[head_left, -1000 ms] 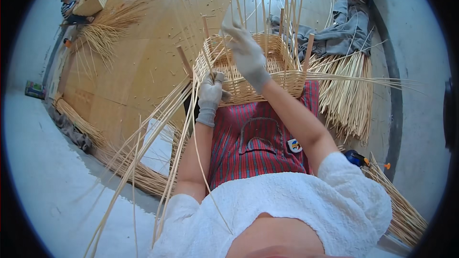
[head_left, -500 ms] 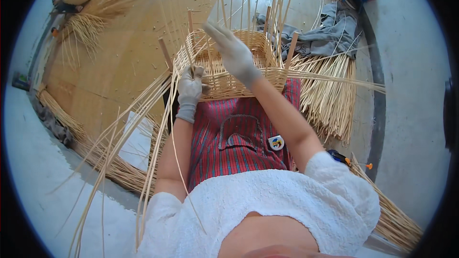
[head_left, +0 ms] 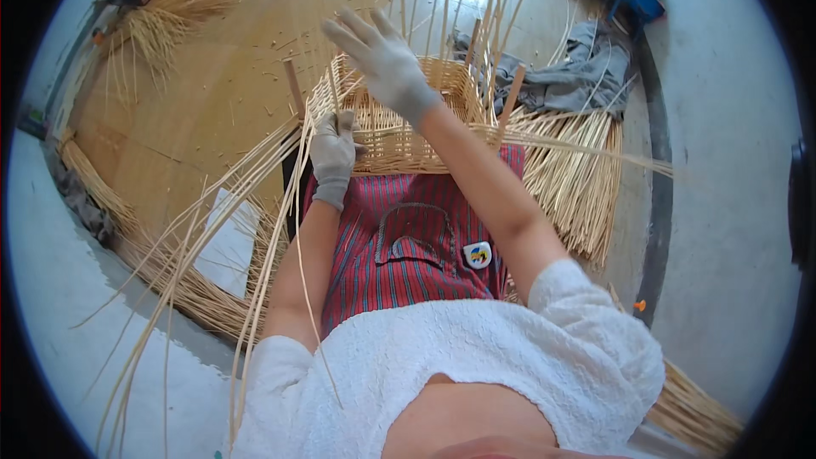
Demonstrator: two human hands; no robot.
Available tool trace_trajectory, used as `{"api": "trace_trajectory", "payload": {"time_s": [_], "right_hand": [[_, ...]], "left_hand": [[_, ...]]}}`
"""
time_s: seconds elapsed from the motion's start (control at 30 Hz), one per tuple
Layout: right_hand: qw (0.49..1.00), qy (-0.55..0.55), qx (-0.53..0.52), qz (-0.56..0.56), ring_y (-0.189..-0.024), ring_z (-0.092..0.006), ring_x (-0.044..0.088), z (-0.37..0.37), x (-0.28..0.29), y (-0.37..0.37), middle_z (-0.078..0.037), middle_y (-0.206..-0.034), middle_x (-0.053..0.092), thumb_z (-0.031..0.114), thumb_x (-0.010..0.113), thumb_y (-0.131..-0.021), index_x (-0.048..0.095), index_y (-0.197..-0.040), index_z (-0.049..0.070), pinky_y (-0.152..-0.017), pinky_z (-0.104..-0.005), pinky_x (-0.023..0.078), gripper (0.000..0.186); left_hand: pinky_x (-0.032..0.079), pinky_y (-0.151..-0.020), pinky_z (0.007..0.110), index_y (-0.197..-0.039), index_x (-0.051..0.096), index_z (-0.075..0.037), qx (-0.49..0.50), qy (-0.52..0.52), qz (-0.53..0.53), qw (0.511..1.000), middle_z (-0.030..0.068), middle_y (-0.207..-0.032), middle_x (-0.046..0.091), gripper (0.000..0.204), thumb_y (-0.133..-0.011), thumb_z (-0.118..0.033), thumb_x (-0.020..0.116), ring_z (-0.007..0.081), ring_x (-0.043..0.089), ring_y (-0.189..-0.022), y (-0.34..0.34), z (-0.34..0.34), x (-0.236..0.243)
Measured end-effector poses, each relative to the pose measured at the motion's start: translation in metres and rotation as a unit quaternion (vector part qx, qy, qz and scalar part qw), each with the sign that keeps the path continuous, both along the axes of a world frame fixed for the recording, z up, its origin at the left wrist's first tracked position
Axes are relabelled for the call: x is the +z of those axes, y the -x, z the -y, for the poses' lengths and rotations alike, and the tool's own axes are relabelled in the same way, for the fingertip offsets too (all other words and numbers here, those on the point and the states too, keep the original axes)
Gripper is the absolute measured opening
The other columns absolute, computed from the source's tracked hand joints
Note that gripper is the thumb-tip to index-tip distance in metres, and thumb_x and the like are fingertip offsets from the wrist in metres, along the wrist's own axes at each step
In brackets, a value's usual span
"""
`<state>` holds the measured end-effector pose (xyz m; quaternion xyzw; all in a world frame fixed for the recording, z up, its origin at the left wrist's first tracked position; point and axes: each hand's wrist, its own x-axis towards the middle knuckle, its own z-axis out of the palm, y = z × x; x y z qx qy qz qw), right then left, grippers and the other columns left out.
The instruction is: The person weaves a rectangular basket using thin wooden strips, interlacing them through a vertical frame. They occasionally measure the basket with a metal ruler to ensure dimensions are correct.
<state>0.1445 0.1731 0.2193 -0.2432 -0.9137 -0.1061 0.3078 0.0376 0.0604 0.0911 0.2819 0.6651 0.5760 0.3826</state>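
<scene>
We have the basket [head_left: 399, 153] in front of us, its near wall just beyond the striped apron [head_left: 357, 242] on our lap. The bottom and the lower walls look woven: the strands lie in close rows on the near side, and the far side shows the same weave. Bare upright canes [head_left: 491, 59] rise well above those rows, so we judge the upper part unfinished. Long loose canes [head_left: 270, 150] trail out from the left near corner, and more loose strands [head_left: 586, 146] stick out to the right; these ends look neither worked in nor trimmed. Wooden sticks [head_left: 293, 87] stand at the corners.

Our left hand [head_left: 333, 149], gloved, is at the left end of the near wall, thumb and fingers closed round the foot of an upright cane. Our right hand [head_left: 382, 64] is over the basket, fingers spread wide and gripping nothing that we see; the glove is in front of some canes, so we cannot tell whether it brushes them.
</scene>
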Motion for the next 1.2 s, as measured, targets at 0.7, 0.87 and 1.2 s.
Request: {"api": "trace_trajectory", "payload": {"time_s": [0.7,0.87,1.2], "right_hand": [[0.948,0.117,-0.096,-0.279,-0.086,-0.0194,0.070,0.001,-0.058,-0.092,-0.014,-0.128,0.064,0.011,0.060,-0.102,0.059,-0.123,0.004,-0.076,-0.0336,0.056,0.022],[0.808,0.304,-0.033,-0.503,-0.082,-0.0162,0.064,0.001,-0.061,-0.128,-0.010,-0.134,0.057,0.009,0.061,-0.100,0.062,-0.126,0.004,-0.078,-0.0338,0.055,0.026],[0.946,-0.051,-0.294,-0.125,-0.133,-0.0361,0.053,-0.002,-0.005,-0.176,-0.017,-0.137,0.061,0.014,0.070,-0.090,0.050,-0.149,0.011,-0.114,-0.0465,0.038,0.062]], "left_hand": [[0.057,-0.077,0.041,-0.098,0.065,-0.006,-0.173,0.061,-0.130,0.974,0.0144,-0.088,0.075,0.028,-0.100,-0.034,0.066,0.0242,0.072,-0.076,-0.061,-0.050,-0.012],[0.057,-0.088,0.038,-0.120,0.064,-0.004,-0.153,0.071,-0.059,0.984,0.0156,-0.100,0.072,0.032,-0.095,-0.025,0.071,0.0327,0.070,-0.097,-0.062,-0.040,0.014],[0.054,-0.088,0.047,-0.159,0.034,-0.030,-0.290,0.053,-0.568,0.769,0.0127,-0.130,0.056,0.079,-0.089,-0.016,0.067,0.0358,0.065,-0.094,-0.160,-0.030,0.033]]}}
